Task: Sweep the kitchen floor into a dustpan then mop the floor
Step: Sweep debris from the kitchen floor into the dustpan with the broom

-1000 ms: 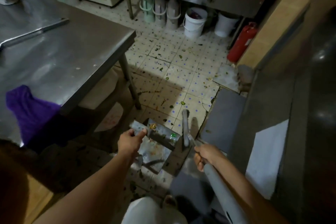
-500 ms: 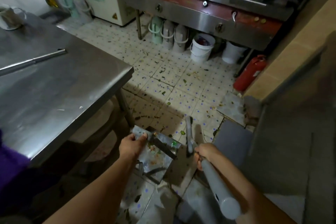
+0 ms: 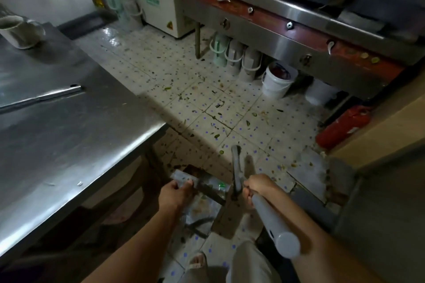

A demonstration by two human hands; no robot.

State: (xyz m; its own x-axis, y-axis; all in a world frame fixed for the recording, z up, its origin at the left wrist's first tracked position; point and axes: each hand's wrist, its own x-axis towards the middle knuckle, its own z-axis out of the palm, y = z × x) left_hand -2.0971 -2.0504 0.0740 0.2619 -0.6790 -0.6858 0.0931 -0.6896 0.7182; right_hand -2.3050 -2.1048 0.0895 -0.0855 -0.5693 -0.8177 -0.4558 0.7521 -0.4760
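Head view. The left hand [image 3: 176,194] gripped the near edge of a metal dustpan [image 3: 202,200] held low over the tiled floor [image 3: 230,108], at 6 o'clock in the frame. Just beside it, toward 5 o'clock, the right hand [image 3: 257,187] was closed around a grey broom handle [image 3: 271,220]. Green scraps lay scattered across the floor toward 12 o'clock. A steel counter [image 3: 69,135] filled the 9 o'clock side.

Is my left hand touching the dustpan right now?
Touching. The head view shows the left hand closed over the upper edge of the metal dustpan, fingers wrapped on it, no gap visible.
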